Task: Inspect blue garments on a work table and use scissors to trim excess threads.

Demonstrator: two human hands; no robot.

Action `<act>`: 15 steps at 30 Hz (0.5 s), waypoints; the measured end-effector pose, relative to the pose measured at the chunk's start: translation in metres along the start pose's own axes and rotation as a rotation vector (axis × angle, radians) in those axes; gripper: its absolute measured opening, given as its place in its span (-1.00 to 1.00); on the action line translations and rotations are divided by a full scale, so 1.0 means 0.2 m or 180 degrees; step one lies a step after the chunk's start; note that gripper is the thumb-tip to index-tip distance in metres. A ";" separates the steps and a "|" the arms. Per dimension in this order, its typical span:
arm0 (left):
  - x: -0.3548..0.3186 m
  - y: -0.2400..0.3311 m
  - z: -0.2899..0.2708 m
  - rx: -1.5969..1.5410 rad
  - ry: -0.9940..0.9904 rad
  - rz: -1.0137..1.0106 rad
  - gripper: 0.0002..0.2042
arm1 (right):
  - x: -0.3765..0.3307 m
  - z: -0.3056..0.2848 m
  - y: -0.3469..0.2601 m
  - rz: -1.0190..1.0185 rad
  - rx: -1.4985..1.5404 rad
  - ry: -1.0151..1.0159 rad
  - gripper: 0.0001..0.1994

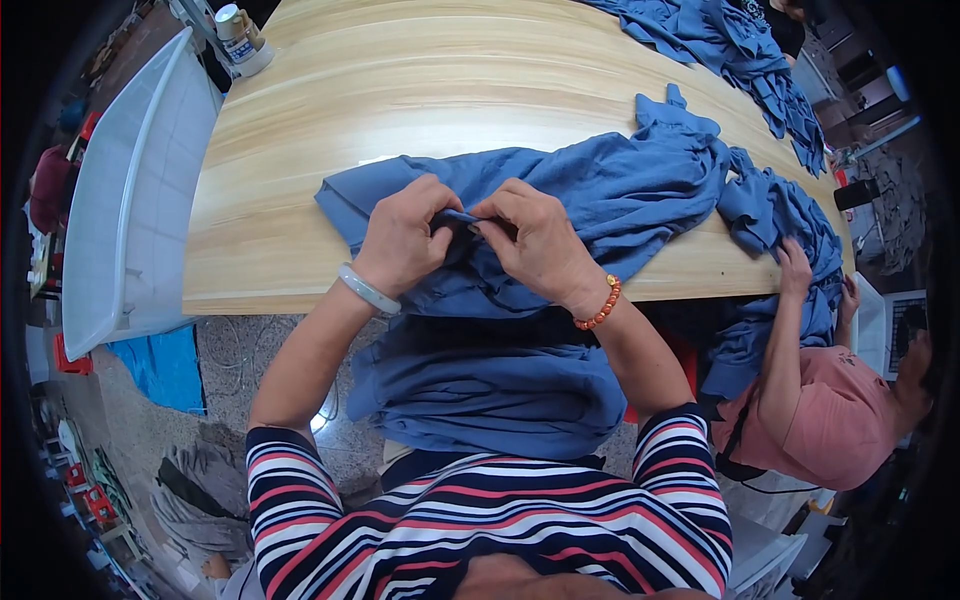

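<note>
A blue garment lies stretched along the near edge of the wooden table, its far end bunched toward the right. Both my hands pinch its fabric between thumbs and fingers, close together over the near left part. My left hand wears a pale bangle at the wrist; my right hand has an orange bead bracelet. A small fold of cloth stands up between the fingertips. More blue fabric lies piled on my lap below the table edge.
The wooden table bears more blue garments at the far right. A white plastic bin stands left, near a spray can. At right, a co-worker in pink handles blue cloth.
</note>
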State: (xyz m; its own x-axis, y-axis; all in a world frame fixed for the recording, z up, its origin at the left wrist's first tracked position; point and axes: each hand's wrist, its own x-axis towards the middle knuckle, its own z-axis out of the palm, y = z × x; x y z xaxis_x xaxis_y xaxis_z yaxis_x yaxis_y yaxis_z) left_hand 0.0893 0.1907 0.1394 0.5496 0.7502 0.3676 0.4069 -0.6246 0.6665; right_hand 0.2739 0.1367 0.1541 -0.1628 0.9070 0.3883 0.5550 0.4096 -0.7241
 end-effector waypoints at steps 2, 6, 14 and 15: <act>0.02 0.00 0.02 0.0236 0.0038 0.0010 -0.84 | 0.01 -0.01 0.00 -0.0031 -0.0018 -0.0019 -0.90; 0.04 0.01 0.05 0.0518 0.0341 0.0288 -0.86 | 0.03 -0.05 -0.02 0.0898 0.0852 -0.0279 -0.94; -0.18 0.20 0.12 -0.0176 0.0426 0.0093 -0.67 | 0.03 -0.09 0.02 0.1774 0.2229 -0.0040 -0.82; -0.16 0.21 0.13 -0.0284 0.0373 -0.0300 -0.74 | 0.04 -0.09 0.01 0.1783 0.2255 -0.0022 -0.84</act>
State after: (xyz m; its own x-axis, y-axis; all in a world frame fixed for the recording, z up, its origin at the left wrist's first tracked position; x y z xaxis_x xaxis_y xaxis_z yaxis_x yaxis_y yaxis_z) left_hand 0.1083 0.1357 0.1387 0.4213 0.8279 0.3703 0.3832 -0.5326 0.7546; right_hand 0.2892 0.1422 0.1662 -0.0261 0.9914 -0.1286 -0.0777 -0.1302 -0.9884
